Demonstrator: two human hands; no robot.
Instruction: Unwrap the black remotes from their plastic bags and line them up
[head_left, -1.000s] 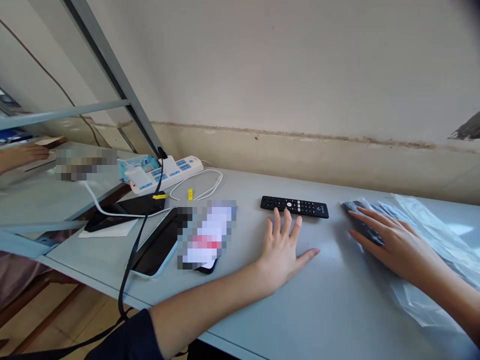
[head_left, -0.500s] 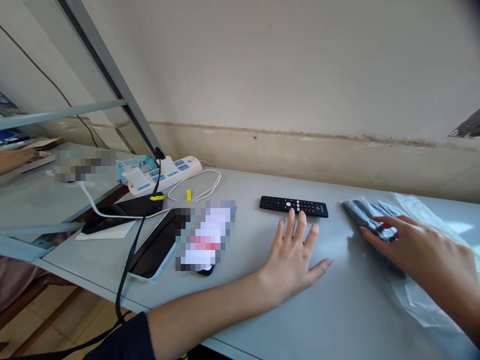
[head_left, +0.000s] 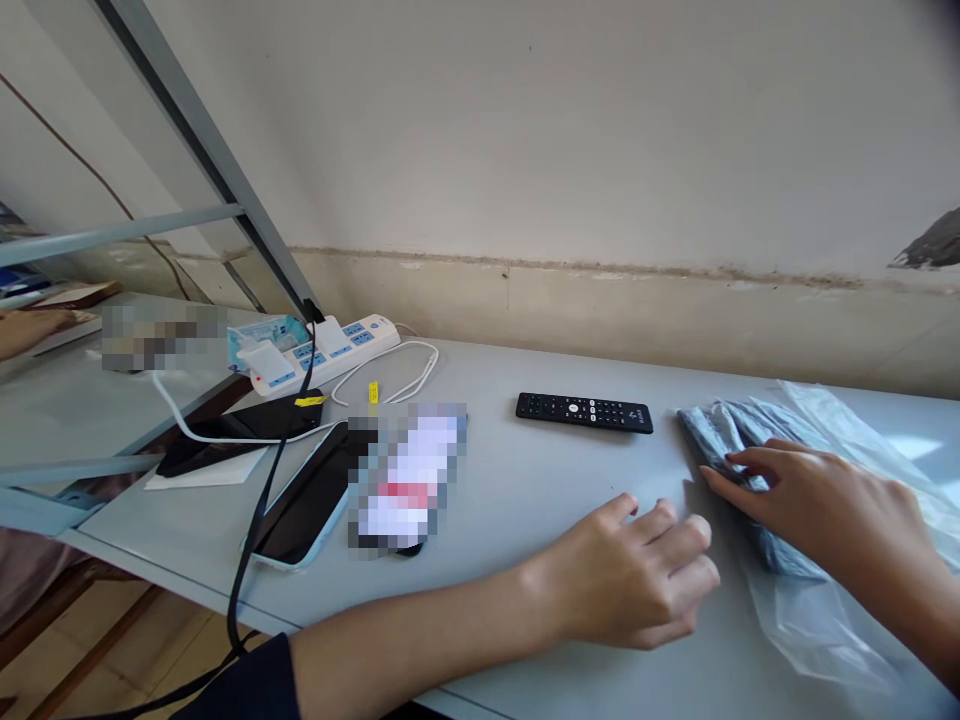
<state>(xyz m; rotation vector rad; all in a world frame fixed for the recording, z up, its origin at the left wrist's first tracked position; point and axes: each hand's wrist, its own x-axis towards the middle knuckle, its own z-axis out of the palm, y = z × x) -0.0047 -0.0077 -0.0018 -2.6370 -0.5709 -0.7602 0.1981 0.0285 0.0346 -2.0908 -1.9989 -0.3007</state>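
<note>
My right hand (head_left: 825,490) is on a folded grey-blue cloth (head_left: 780,555) in a clear plastic bag (head_left: 817,625), at the right of the table. Its thumb and index finger close at the left side of the cloth; the other fingers are hidden behind the hand. Just left of the bag, my left hand (head_left: 637,575) is over the table with its fingers loosely bent and apart. I see nothing in it, though its palm faces away. Behind it lies a black remote control (head_left: 585,412), which neither hand touches.
To the left lie a partly blurred phone (head_left: 412,480), a light-blue-cased phone (head_left: 315,500) and another dark phone (head_left: 240,430). A white power strip (head_left: 360,340) with cables sits farther back. A black strap (head_left: 259,510) crosses by the metal frame (head_left: 187,120). Another person's hand (head_left: 34,330) is far left.
My left hand has moved right and nearer me, away from the remote control, and its spread fingers have bent. My right hand has shifted slightly left over the bagged cloth.
</note>
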